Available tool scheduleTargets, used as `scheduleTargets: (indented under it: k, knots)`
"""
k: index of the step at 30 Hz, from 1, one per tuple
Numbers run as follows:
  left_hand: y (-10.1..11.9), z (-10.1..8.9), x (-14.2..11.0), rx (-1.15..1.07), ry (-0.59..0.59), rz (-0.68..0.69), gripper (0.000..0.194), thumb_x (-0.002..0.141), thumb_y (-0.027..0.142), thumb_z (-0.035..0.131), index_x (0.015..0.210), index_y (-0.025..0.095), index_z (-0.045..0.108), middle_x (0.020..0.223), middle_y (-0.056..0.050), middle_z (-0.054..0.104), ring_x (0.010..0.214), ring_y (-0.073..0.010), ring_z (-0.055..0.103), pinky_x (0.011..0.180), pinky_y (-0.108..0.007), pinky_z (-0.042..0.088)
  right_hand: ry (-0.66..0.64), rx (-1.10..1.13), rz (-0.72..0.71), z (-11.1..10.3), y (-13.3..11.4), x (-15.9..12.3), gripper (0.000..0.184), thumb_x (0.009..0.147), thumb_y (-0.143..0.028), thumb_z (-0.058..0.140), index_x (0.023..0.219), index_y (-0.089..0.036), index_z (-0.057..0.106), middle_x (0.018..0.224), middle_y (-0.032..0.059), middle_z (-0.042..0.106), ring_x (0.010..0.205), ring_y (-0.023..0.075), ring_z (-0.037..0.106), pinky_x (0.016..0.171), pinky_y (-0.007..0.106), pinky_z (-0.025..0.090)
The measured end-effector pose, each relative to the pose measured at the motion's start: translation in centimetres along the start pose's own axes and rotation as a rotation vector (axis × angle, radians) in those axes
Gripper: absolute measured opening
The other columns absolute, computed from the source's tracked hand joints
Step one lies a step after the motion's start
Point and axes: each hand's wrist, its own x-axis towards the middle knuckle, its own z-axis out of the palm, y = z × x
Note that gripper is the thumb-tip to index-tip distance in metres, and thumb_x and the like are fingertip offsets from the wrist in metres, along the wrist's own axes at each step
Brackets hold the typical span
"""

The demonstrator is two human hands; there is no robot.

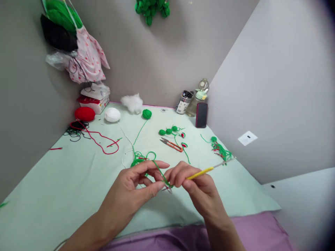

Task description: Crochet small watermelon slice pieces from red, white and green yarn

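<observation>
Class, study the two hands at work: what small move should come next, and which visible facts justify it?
Probably, the right hand should catch the green strand with the near tip of the yellow-handled tool. That tip sits by the small piece at the left hand's fingertips, and the strand runs from the left index finger down to it.

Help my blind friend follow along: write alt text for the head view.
The left hand holds green yarn while the right hand holds a yellow-handled crochet hook above a pale green tablecloth. Beyond lie thread snips, small green balls, a red yarn ball, white yarn ball and green yarn ball.
</observation>
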Motion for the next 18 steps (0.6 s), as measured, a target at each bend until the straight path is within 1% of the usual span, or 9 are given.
scheduleTargets:
  k: [3, 5, 8, 10, 12, 16, 18]
  knots:
    - [0.56, 0.43, -0.13, 0.092, 0.03, 0.072, 0.027, 0.081, 0.019, 0.08, 0.104, 0.031, 0.088, 0.076, 0.001, 0.075, 0.065, -0.0143, 0.066, 0.067, -0.024, 0.058, -0.029, -0.12, -0.012, -0.05, -0.57, -0.07, 0.026, 0.11, -0.035, 0.055, 0.098, -0.023, 0.075, 0.091, 0.0062, 0.071, 0.094, 0.0221, 0.07, 0.088, 0.039, 0.059]
    - [0.73, 0.73, -0.18, 0.133, 0.044, 0.136, 0.029, 0.081, 0.016, 0.078, 0.103, 0.032, 0.088, 0.075, 0.001, 0.074, 0.067, -0.0147, 0.065, 0.067, -0.024, 0.058, -0.017, -0.161, -0.007, 0.07, -0.67, -0.11, 0.027, 0.11, -0.037, 0.055, 0.098, -0.023, 0.075, 0.091, 0.0063, 0.068, 0.092, 0.0213, 0.068, 0.085, 0.037, 0.059]
    - [0.64, 0.82, -0.17, 0.16, 0.048, 0.193, 0.033, 0.083, 0.015, 0.073, 0.104, 0.035, 0.088, 0.077, 0.002, 0.072, 0.07, -0.0139, 0.064, 0.068, -0.022, 0.056, 0.011, -0.187, 0.009, 0.33, -0.63, -0.06, 0.028, 0.108, -0.041, 0.059, 0.095, -0.024, 0.077, 0.098, 0.0077, 0.068, 0.099, 0.0223, 0.069, 0.086, 0.037, 0.061]
    - [0.49, 0.69, -0.11, 0.158, 0.032, 0.196, 0.036, 0.084, 0.013, 0.07, 0.107, 0.037, 0.087, 0.08, 0.003, 0.07, 0.073, -0.0136, 0.064, 0.07, -0.021, 0.055, -0.004, -0.174, 0.033, 0.47, -0.61, 0.06, 0.029, 0.107, -0.042, 0.06, 0.094, -0.024, 0.077, 0.103, 0.009, 0.07, 0.106, 0.0235, 0.069, 0.09, 0.038, 0.062]
    - [0.39, 0.55, -0.02, 0.151, 0.006, 0.184, 0.039, 0.085, 0.012, 0.068, 0.108, 0.037, 0.087, 0.081, 0.003, 0.068, 0.075, -0.0137, 0.063, 0.072, -0.021, 0.055, -0.044, -0.135, 0.066, 0.54, -0.59, 0.19, 0.028, 0.108, -0.042, 0.06, 0.093, -0.025, 0.077, 0.105, 0.0086, 0.072, 0.108, 0.0237, 0.07, 0.094, 0.039, 0.061]
    - [0.42, 0.47, 0.09, 0.106, -0.023, 0.152, 0.032, 0.086, 0.016, 0.069, 0.104, 0.035, 0.088, 0.079, 0.003, 0.065, 0.071, -0.0137, 0.061, 0.07, -0.023, 0.053, -0.129, -0.091, 0.101, 0.43, -0.29, 0.31, 0.026, 0.108, -0.04, 0.059, 0.094, -0.025, 0.076, 0.094, 0.0047, 0.07, 0.098, 0.0213, 0.068, 0.098, 0.04, 0.057]
    - [0.38, 0.33, 0.06, 0.082, -0.025, 0.139, 0.028, 0.087, 0.018, 0.071, 0.103, 0.034, 0.087, 0.078, 0.003, 0.066, 0.07, -0.014, 0.061, 0.069, -0.024, 0.053, -0.147, -0.089, 0.092, 0.31, -0.07, 0.36, 0.028, 0.109, -0.041, 0.058, 0.093, -0.025, 0.076, 0.091, 0.0039, 0.068, 0.096, 0.0208, 0.066, 0.096, 0.039, 0.056]
